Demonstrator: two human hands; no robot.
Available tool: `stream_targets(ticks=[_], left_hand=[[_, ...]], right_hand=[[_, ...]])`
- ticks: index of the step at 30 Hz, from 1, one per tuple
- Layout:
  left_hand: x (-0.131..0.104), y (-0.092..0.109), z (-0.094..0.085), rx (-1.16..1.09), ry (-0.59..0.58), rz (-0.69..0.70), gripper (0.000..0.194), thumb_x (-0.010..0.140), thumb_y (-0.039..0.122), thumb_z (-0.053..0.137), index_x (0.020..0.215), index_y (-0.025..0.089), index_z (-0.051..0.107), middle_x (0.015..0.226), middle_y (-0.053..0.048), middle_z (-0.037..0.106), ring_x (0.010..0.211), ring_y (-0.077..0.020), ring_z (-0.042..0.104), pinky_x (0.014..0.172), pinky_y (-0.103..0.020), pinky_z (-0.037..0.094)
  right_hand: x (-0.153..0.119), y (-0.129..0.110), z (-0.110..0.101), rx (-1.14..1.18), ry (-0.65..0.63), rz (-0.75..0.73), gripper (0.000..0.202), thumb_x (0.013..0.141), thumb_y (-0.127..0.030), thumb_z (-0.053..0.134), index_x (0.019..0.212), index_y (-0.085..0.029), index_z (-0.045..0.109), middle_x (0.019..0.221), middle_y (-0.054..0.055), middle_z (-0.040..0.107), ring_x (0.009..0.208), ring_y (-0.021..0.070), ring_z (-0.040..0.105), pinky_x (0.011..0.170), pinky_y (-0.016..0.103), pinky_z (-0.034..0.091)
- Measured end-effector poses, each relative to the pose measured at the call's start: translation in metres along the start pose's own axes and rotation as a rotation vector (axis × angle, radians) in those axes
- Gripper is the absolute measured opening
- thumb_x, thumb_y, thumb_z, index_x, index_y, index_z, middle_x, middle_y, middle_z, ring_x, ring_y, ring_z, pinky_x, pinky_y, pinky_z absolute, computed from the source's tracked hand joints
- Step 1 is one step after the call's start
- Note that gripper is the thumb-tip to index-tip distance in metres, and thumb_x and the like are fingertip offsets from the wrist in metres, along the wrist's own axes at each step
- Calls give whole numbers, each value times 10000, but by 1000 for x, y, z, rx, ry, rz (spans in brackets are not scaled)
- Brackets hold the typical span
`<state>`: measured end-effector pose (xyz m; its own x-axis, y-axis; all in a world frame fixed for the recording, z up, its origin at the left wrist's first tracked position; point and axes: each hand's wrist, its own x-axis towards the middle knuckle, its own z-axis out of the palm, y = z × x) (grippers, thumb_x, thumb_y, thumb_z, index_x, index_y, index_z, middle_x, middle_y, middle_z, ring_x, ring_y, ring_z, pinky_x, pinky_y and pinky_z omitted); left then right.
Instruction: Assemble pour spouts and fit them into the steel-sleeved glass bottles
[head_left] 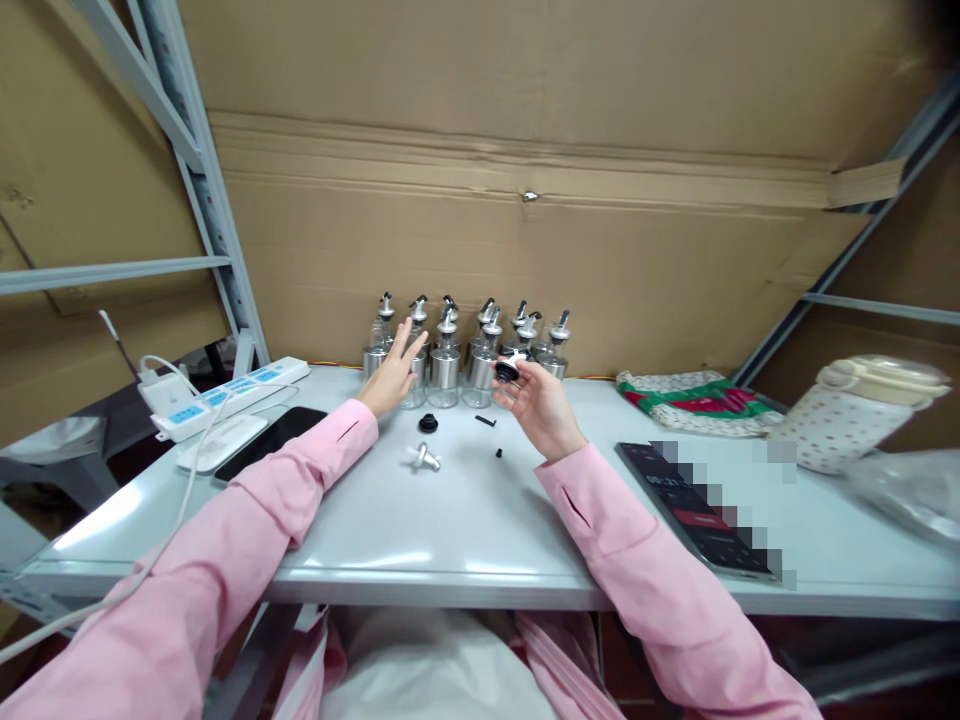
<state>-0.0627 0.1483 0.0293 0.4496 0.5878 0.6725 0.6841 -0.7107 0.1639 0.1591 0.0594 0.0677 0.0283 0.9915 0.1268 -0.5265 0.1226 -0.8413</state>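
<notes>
Several glass oil bottles with steel sleeves and pour spouts, such as this bottle (444, 365), stand grouped at the back of the table. My left hand (391, 380) is in front of the left bottles, fingers spread; whether it touches one I cannot tell. Between the fingers of my right hand (546, 410) is a black stopper (507, 372) with a pale part above it, raised before the right bottles. Lying on the table between my arms are another black ringed stopper (427, 423), a silver pour spout (426, 458), a thin black strip (486, 420) and a tiny black plug (499, 453).
On the left are a power strip (247, 390) with white cables, a white charging pad (223, 442) and a dark phone (274, 440). A tablet-like device (686, 500), a green-and-red patterned cloth (697, 400) and a dotted container (840, 420) lie rightward. Cardboard (525, 260) backs the table.
</notes>
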Motion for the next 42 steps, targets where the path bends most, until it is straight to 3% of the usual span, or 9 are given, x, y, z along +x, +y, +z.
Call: stream_targets(ticks=[7, 13, 15, 20, 26, 30, 36, 39, 42], left_hand=[[-3, -5, 5, 19, 2, 45, 593, 844, 81, 395, 1396, 147, 191, 1500, -142, -29, 1380, -234, -51, 1123, -424, 156], [-14, -7, 10, 197, -92, 103, 845, 765, 548, 543, 1397, 119, 181, 1486, -198, 11, 1366, -333, -74, 1081, -556, 104], [-16, -3, 10, 244, -100, 143, 882, 734, 600, 544, 1391, 121, 204, 1484, -197, 67, 1369, -342, -44, 1078, -561, 79], [-22, 17, 0, 221, -24, 223, 596, 869, 445, 423, 1352, 126, 283, 1465, -173, 191, 1380, -286, 64, 1091, -485, 124], [-44, 65, -9, 40, 62, 140, 376, 893, 417, 354, 1112, 135, 474, 1134, -131, 552, 1113, -232, 459, 938, -391, 301], [-51, 90, -6, -10, -26, 48, 371, 883, 466, 374, 1010, 140, 497, 1022, -95, 586, 981, -228, 491, 835, -379, 297], [-50, 100, -3, -101, -83, -71, 279, 904, 388, 377, 901, 141, 508, 895, -63, 573, 850, -199, 487, 751, -335, 296], [-50, 103, -3, -206, -61, -155, 236, 898, 323, 411, 752, 158, 494, 778, -15, 557, 740, -159, 481, 719, -303, 297], [-48, 106, -6, -299, -24, -253, 205, 845, 307, 520, 705, 162, 481, 694, 22, 534, 678, -136, 474, 711, -285, 297]], right_hand=[[0, 4, 0, -56, -73, -27, 117, 698, -224, 585, 773, -147, 630, 812, 19, 670, 596, 113, 626, 550, 226, 512], [0, 3, 0, -60, -49, -6, 104, 694, -230, 574, 738, -151, 624, 802, 11, 664, 586, 108, 612, 522, 211, 497], [0, 3, 0, -63, -45, -9, 106, 689, -235, 574, 735, -154, 625, 808, 10, 661, 587, 107, 609, 521, 211, 494], [1, 4, -1, -111, -61, -36, 141, 669, -267, 601, 766, -169, 630, 840, 2, 651, 617, 112, 609, 560, 225, 493], [2, 8, -5, -272, -174, -73, 238, 584, -200, 674, 808, -193, 596, 819, -12, 653, 772, 141, 625, 756, 288, 484], [-2, 11, -5, -384, -359, -37, 299, 625, -245, 698, 867, -205, 527, 842, 6, 677, 788, 146, 629, 805, 331, 457], [-8, 12, 1, -453, -614, -90, 271, 707, -325, 657, 874, -205, 480, 871, 33, 668, 764, 154, 627, 802, 355, 458], [-8, 13, 0, -611, -585, -236, 232, 752, -335, 603, 912, -205, 498, 893, 43, 644, 831, 166, 610, 788, 341, 466], [-8, 14, -3, -932, -486, -577, 246, 778, -286, 562, 1008, -202, 536, 877, 39, 604, 817, 156, 566, 752, 312, 457]])
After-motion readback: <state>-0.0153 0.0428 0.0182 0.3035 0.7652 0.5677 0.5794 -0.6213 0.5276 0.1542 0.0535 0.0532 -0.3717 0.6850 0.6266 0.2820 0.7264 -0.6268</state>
